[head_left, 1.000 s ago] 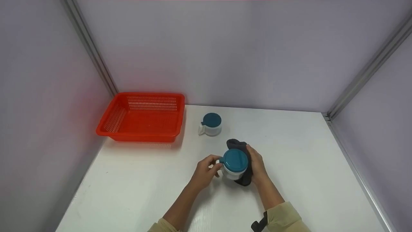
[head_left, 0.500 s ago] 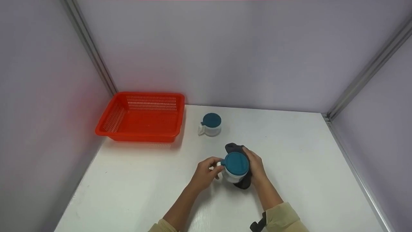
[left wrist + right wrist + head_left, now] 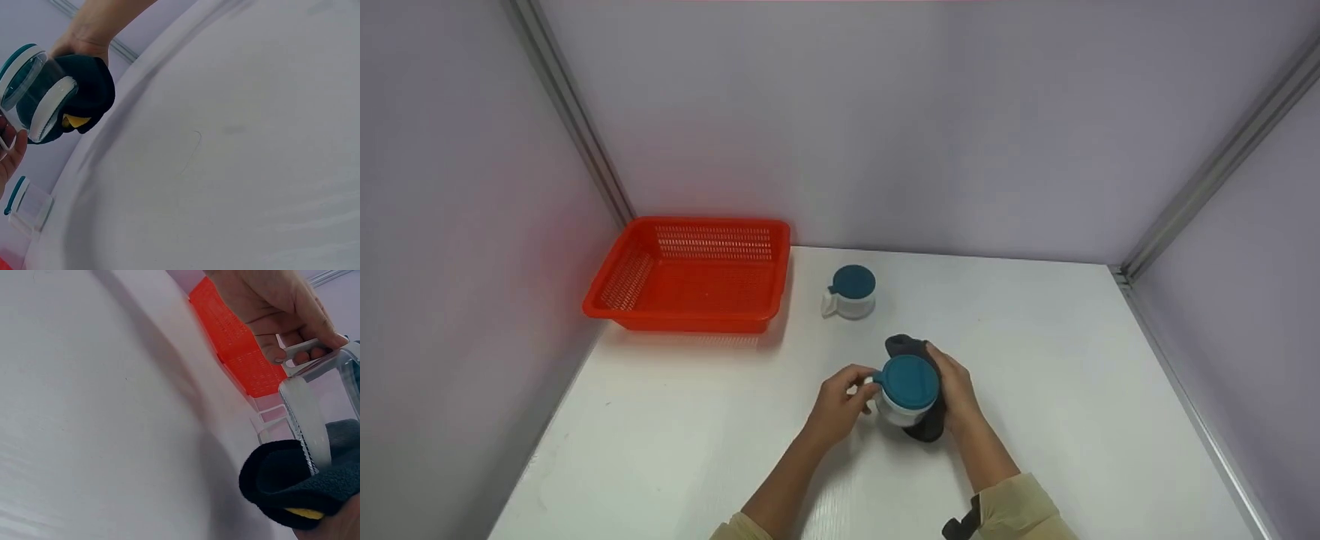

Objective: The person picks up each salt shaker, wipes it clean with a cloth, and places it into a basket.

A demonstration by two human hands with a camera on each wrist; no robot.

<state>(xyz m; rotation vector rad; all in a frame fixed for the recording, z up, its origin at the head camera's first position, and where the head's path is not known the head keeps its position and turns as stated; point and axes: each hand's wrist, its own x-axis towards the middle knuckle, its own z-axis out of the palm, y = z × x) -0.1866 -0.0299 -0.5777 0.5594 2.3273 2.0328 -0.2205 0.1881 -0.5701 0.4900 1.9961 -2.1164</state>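
The clear jar [image 3: 901, 415] is between my two hands, raised off the table, its teal lid [image 3: 910, 381] facing up toward my head camera and a white layer showing at its bottom. My left hand [image 3: 836, 405] grasps it by the pale handle [image 3: 306, 347], thumb and fingers closed about that loop. My right hand [image 3: 958, 386] holds a dark cloth [image 3: 926, 429] against the opposite side of the jar, fingers curved round the fabric; from both wrists I can see the cloth wrapping partway about the jar near its bottom, with a small yellow patch [image 3: 76, 120] on it. Beyond my hands, a second jar [image 3: 855, 306] of the same kind stands upright on the white table [image 3: 1057, 360], teal lid on, its handle pointing left. Left of that, toward the back corner, sits a red basket [image 3: 697, 324] with slotted sides, near the second jar but apart from it. Tan sleeves [image 3: 1024, 504] cover my forearms partway, and a black piece [image 3: 962, 523] shows at the right cuff. Pale wall panels [image 3: 885, 112] rise round the table, with metal posts [image 3: 574, 112] at the corners.
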